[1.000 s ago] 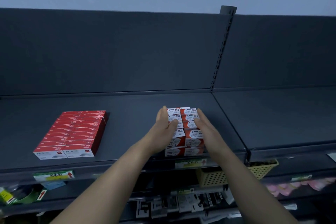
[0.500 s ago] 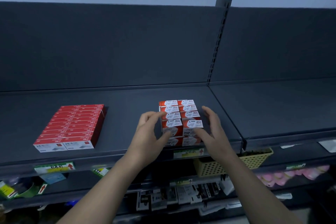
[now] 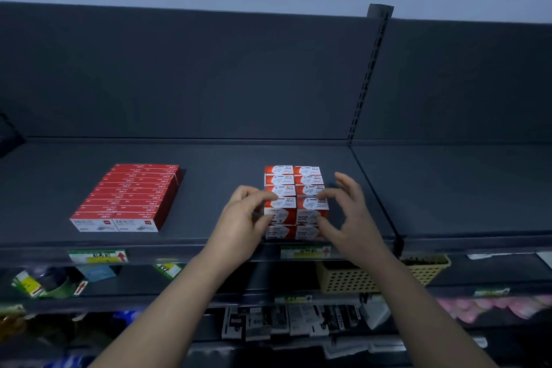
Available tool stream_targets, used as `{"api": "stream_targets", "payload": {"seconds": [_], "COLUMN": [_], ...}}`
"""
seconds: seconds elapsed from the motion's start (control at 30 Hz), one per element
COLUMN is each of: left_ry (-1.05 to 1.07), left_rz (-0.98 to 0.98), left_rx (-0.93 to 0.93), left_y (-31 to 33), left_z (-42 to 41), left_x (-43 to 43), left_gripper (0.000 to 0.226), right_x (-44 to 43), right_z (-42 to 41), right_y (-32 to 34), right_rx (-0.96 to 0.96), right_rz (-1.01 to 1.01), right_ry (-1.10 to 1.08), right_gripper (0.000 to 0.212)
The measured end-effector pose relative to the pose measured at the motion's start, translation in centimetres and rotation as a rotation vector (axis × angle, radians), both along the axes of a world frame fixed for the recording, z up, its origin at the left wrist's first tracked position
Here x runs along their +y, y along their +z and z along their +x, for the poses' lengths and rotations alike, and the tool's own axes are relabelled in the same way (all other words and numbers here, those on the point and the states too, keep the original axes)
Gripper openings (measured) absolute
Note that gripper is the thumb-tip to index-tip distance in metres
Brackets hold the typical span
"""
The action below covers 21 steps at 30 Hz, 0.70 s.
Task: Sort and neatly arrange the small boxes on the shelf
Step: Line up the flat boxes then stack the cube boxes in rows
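Note:
A block of small red-and-white paper clip boxes (image 3: 294, 181) stands two wide and two high near the front of the dark grey shelf (image 3: 215, 188). My left hand (image 3: 242, 221) pinches the front-left top box, index finger on its top and thumb on its front face. On the front-right top box my right hand (image 3: 352, 218) has the same hold, its other fingers spread. Left of them lies a neat flat block of red staple boxes (image 3: 134, 197), apart from both hands.
A slotted upright post (image 3: 367, 78) divides this shelf from the bare shelf section on the right (image 3: 463, 188). Price labels (image 3: 98, 256) line the front edge. Below sit a yellow perforated basket (image 3: 346, 279) and several hanging packs.
Both hands slid back from the sides of the paper clip block to its front, and their fingers now curl onto the two front top boxes. The view has tilted slightly.

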<state>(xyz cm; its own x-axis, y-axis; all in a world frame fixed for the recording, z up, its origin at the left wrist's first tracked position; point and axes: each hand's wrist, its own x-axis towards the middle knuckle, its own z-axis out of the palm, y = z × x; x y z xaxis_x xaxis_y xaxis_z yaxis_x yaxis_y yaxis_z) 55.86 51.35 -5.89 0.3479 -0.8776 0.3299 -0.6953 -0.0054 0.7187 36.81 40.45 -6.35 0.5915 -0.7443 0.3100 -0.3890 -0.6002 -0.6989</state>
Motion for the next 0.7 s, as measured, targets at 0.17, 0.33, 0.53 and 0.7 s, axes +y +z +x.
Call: {"api": "stream_targets", "payload": {"seconds": [0.17,0.33,0.53,0.7], "left_ry": [0.055,0.07,0.088,0.075], "left_rz": [-0.028,-0.019,0.014,0.217], "left_rx": [0.021,0.021,0.076,0.262], "left_y": [-0.4,-0.2,0.1,0.4], "left_z": [-0.8,-1.1,-1.2,-1.5], "left_x": [-0.1,-0.1,0.6,0.0], "left_gripper": [0.033,0.034,0.05,0.08], "right_x": [0.2,0.4,1.0,1.1], "right_z": [0.1,0.0,-0.2,0.2], "right_y": [0.1,0.0,-0.6,-1.2], "right_rx": [-0.004,-0.013,-0.073,-0.03], "right_rz": [-0.011,0.001,0.221,0.393], "right_ry": [0.003,0.011,-0.023,0.047], "right_gripper": [0.044,0.058,0.082,0.087]}}
